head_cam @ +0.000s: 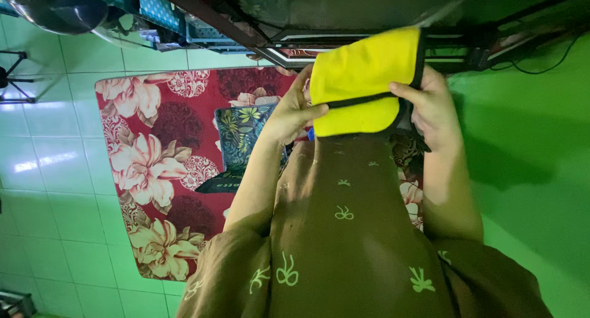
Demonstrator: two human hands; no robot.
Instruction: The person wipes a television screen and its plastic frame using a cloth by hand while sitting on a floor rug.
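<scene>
Upper centre of frame: left hand (292, 112) and right hand (433, 109) are grasping a soft yellow fabric piece with black trim (362, 78), fingers clenched on its edges. It is appearing light and limp; the bound black edge is judged the firmest hold.

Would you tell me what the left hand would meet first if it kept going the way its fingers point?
The left hand already touches the yellow fabric piece with black trim; straight on, it would press into that cloth, probably then toward the right hand.
</scene>
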